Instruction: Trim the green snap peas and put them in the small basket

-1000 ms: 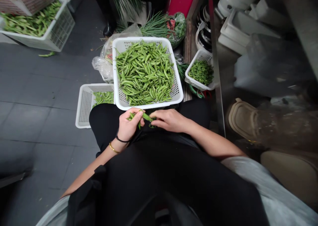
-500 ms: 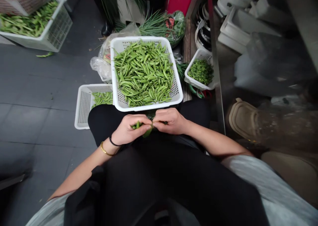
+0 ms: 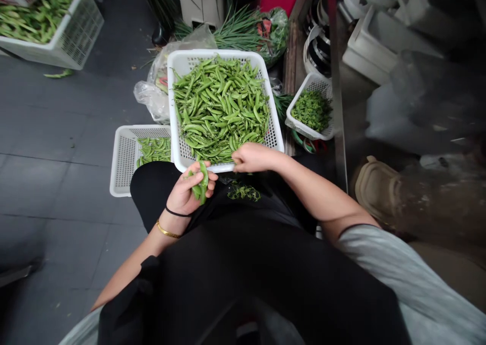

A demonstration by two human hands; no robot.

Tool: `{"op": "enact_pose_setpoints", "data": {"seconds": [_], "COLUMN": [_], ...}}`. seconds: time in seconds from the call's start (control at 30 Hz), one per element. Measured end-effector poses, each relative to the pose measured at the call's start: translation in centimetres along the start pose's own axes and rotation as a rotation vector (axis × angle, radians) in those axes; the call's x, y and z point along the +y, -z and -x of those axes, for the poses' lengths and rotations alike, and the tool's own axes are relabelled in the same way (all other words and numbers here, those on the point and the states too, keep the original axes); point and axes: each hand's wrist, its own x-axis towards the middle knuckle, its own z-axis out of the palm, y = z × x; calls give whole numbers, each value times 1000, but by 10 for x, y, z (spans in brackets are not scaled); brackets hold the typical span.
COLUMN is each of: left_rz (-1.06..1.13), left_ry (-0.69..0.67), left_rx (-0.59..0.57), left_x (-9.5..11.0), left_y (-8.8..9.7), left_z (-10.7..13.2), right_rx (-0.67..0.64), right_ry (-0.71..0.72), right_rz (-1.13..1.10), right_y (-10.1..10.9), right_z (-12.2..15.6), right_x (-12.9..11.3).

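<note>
Several green pea pods point(image 3: 202, 184) lie in my left hand point(image 3: 183, 192), its thumb and fingers curled around them, just in front of the basket's near left corner. My right hand point(image 3: 255, 158) reaches to the near rim of the white basket point(image 3: 172, 113), fingers bent together; whatever they may hold is hidden. A big heap of pea pods point(image 3: 222, 104) fills that basket. Between my legs, below the right hand, a small pile of thin green trimmings point(image 3: 243, 191) shows on something dark.
A lower white basket point(image 3: 123, 160) with some pods stands at left, partly behind my knee. Leafy greens sit in a small basket point(image 3: 299, 94) at right, beside a metal edge point(image 3: 339, 127). Plastic bags point(image 3: 152, 94) and long green stalks point(image 3: 237, 31) lie beyond. A stacked crate point(image 3: 72, 41) stands far left.
My hands were together, pinching at a pod; now they are apart. The right hand has moved forward to the basket rim, the left has turned palm up, and the trimmings have come into view.
</note>
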Motion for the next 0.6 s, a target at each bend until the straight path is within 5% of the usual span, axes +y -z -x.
{"op": "enact_pose_setpoints", "data": {"seconds": [0.1,0.17,0.27,0.43,0.57,0.6], "left_rz": [-55,-63,-40,-80,-115,-111], "left_ry": [10,-6,-23,7,13,18], "left_rx": [-75,-106,-126,-135,-106,-98], "left_x": [-1,2,5,1,-4,-5], "left_y": [3,5,8,9,3,1], "left_z": [2,6,12,9,3,3], "right_rx": [14,31,72,-86,143,112], "right_ry": [-32,-28,30,122,-36,-92], "right_rz": [83,51,-109,-177,35,101], "right_y": [-6,-8,-1,15,1,-4], "right_z": [-49,-57,-25,32,-15,-34], "right_x": [-3,-5,-3,5,0,-2]}}
